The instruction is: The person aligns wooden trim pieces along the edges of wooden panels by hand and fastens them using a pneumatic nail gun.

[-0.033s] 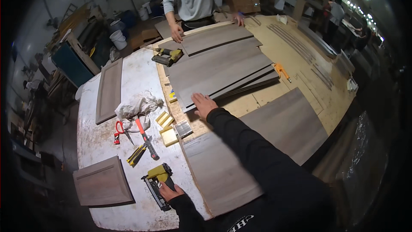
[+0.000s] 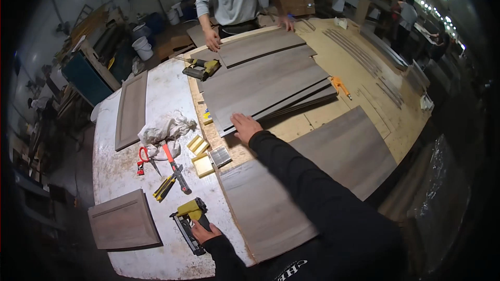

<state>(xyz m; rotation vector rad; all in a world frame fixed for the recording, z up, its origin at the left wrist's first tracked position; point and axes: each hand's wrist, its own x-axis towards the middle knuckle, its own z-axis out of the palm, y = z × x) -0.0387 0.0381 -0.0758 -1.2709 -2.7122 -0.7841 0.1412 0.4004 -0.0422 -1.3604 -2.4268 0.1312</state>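
My left hand (image 2: 204,231) grips a yellow and black nail gun (image 2: 188,221) that rests on the white worktable (image 2: 156,93) near its front edge. My right hand (image 2: 245,126) lies flat, fingers spread, on the near corner of a stack of long grey wood-grain panels (image 2: 260,83). A large grey panel (image 2: 312,171) lies under my right forearm. Across the table a person in a grey top presses both hands on the top panel (image 2: 260,47) of the stack.
A second nail gun (image 2: 200,68) sits by the stack's far left corner, an orange tool (image 2: 339,86) to its right. A white rag (image 2: 164,130), red-handled pliers (image 2: 143,158), yellow blocks (image 2: 198,145) and two grey cabinet doors (image 2: 131,109), (image 2: 124,221) lie on the left.
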